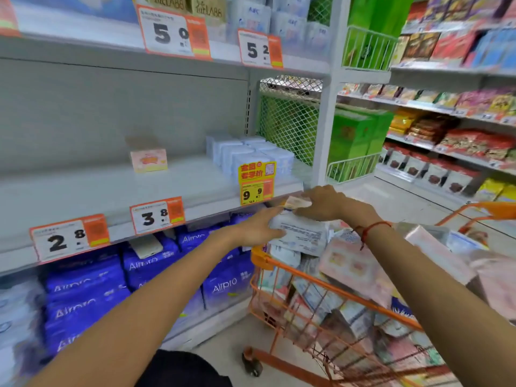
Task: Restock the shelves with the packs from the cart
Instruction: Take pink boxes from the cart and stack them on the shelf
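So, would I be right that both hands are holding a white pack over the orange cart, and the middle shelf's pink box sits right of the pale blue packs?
Not quite: in the head view the pink box sits left of the pale blue packs. The rest holds: both hands, left and right, hold the white pack over the orange cart.

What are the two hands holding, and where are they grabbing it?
Both hold one white pack above the cart: the left hand grips its left end, the right hand its top edge.
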A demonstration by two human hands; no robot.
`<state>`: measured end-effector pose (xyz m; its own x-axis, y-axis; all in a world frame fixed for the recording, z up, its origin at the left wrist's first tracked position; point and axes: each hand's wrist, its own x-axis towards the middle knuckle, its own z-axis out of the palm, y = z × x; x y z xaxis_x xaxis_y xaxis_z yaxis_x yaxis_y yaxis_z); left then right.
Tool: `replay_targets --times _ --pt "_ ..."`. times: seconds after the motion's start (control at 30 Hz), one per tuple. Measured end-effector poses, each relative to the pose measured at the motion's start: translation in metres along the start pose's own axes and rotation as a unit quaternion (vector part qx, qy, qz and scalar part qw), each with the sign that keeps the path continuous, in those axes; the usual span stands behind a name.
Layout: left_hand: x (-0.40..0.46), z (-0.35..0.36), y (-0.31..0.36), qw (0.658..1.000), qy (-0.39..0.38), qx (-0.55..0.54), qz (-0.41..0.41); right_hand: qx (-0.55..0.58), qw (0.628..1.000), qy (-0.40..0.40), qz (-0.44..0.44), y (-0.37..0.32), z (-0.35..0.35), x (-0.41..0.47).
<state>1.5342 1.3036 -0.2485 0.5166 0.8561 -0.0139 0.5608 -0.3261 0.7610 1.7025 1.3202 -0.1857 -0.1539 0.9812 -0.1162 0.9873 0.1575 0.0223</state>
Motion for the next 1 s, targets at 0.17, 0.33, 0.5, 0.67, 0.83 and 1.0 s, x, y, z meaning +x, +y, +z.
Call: replay_targets --times 0.17,0.33,0.5,0.67,0.83,1.0 --pt "0.001 0.005 -0.008 0.998 0.055 -0.038 -0.015 -0.029 0.997 -0.072 -0.026 0.001 0.017 -0.005" --pt "0.003 -0.003 0.003 0.987 0.098 -0.128 -0.025 0.024 0.997 -0.045 -0.056 0.001 0.011 -0.014" --pt "0.014 -0.003 0.003 0.998 0.050 0.030 0.008 0.065 0.993 -0.082 -0.051 0.006 -0.012 -0.018" --pt "0.037 -0.014 0.017 0.966 0.162 0.200 -0.007 -0.032 0.995 -0.004 0.099 0.032 -0.026 -0.004" --pt "0.068 -0.011 0.035 0.988 0.002 0.142 -0.068 -0.158 0.962 -0.199 0.100 0.042 -0.029 0.008" --pt "0.088 -0.005 0.051 0.985 -0.052 0.073 -0.150 -0.088 0.979 -0.159 0.098 0.053 -0.039 0.010"
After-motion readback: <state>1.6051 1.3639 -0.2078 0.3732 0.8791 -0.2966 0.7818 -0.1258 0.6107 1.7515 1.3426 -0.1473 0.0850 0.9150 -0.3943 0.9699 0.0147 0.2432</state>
